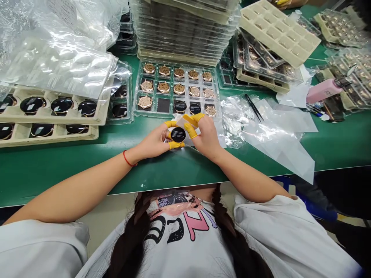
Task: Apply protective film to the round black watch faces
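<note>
My left hand [156, 142], in yellow finger cots, is closed around the edge of a round watch piece [178, 134] with a black face and small white print. My right hand [205, 135], also in yellow finger cots, is closed in a pinch at the disc's upper right edge. Between its fingers is a small pale film piece [181, 122]; how far it touches the disc I cannot tell. Just beyond my hands lies a clear tray [176, 114] of gold watch cases [179, 89]. Two of its front pockets hold black printed discs [195, 108]; one pocket shows only a dark base.
Stacked clear trays [179, 31] rise behind. At left, cream trays [58, 117] hold black-faced watches under plastic wrap [63, 65]. To the right lie black tweezers [254, 107], translucent sheets [278, 143], a pink bottle [324, 90] and a tilted cream tray [278, 29].
</note>
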The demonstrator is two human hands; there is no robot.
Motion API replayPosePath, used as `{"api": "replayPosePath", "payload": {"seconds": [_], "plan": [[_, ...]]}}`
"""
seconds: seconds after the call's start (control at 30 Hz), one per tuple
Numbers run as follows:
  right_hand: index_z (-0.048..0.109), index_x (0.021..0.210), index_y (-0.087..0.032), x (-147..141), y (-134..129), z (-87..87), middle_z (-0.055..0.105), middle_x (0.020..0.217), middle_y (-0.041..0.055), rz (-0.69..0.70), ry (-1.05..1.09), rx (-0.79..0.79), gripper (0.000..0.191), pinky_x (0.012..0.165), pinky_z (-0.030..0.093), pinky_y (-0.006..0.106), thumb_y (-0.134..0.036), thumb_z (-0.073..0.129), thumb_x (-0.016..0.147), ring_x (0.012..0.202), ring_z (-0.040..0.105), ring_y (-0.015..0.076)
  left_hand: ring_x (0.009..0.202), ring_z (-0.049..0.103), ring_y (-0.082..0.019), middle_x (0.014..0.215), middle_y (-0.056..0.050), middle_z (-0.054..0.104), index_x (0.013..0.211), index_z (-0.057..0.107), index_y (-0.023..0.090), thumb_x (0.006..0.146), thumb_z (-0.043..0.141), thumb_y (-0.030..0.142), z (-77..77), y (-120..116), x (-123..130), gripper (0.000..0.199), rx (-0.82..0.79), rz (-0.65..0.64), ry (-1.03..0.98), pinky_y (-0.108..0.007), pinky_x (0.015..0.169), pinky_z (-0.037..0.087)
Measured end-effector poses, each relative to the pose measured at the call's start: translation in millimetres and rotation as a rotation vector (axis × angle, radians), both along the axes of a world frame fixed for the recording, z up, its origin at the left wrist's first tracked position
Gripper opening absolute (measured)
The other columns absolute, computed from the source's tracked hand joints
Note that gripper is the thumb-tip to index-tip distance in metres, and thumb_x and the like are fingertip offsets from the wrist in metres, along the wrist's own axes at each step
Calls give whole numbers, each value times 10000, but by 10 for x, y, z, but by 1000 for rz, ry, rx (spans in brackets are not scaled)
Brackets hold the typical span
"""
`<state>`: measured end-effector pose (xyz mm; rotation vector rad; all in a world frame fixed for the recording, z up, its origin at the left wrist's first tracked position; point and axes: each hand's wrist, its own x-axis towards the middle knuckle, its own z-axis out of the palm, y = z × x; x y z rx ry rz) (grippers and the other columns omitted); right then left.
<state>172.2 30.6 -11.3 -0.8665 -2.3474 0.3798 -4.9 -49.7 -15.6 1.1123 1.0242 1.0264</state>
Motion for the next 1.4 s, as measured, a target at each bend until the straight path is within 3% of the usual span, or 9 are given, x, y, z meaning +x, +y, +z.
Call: {"api": "replayPosePath", "payload": {"seconds": [0.13,0.23,0.47,0.63,0.87,1.0,1.13,1.27,1.4], "plan": [[553,1004,-232,59,9,159,608,921,66,67,83,-125,184,766,417,384,-314,394,961,851,534,214,774,646,-114,906,-12,657,1179,477,169,699,797,222,10,8,-18,580,-29,-22,27,-254,726,548],[611,1024,-255,76,-54,213,610,951,65,182,-8,-39,231,832,399,411,-289,389,967,911,522,222,768,650,-120,904,-12,659,1175,484,171,688,804,244,8,9,-19,587,-30,-17,30,-251,703,544],[684,906,-275,121,-286,30,589,968,80,229,-187,188,309,857,370,437,-154,401,938,980,464,237,614,566,-71,749,35,610,1113,512,154,660,817,278,54,19,3,560,-7,21,86,-180,545,448],[680,953,-257,193,-404,-59,606,950,80,249,-131,350,293,815,393,404,-128,419,926,949,475,225,664,590,-77,818,17,619,1091,503,153,643,805,238,44,27,2,547,-27,13,42,-179,582,473],[630,1054,-245,225,-345,23,648,938,67,198,-6,4,216,800,439,391,-249,441,950,888,557,211,789,673,-119,896,-3,648,1158,460,191,730,762,242,-16,-20,-2,527,23,33,73,-216,683,539],[534,1189,-254,475,5,56,633,1122,68,-137,220,-227,272,868,461,406,-373,457,957,992,583,216,892,711,-157,933,-9,664,1149,430,213,749,744,200,-13,-33,7,509,29,39,50,-280,807,562],[601,1049,-229,722,353,-72,644,1076,100,-263,1,-310,254,845,459,447,-400,594,861,945,543,250,908,719,-160,939,-12,668,1145,418,214,758,727,171,3,-26,1,497,35,36,56,-287,836,558],[634,1006,-234,576,296,-46,653,1039,91,-200,51,-288,211,897,459,442,-387,552,887,989,548,241,903,716,-156,938,-14,668,1137,427,205,756,731,172,1,-28,5,488,47,38,59,-280,830,552],[595,1139,-212,153,19,144,667,1024,56,107,82,-474,307,870,491,399,-394,524,902,911,603,192,890,710,-144,977,-20,678,1180,432,212,750,748,202,-35,-31,14,533,69,47,27,-267,808,549]]}}
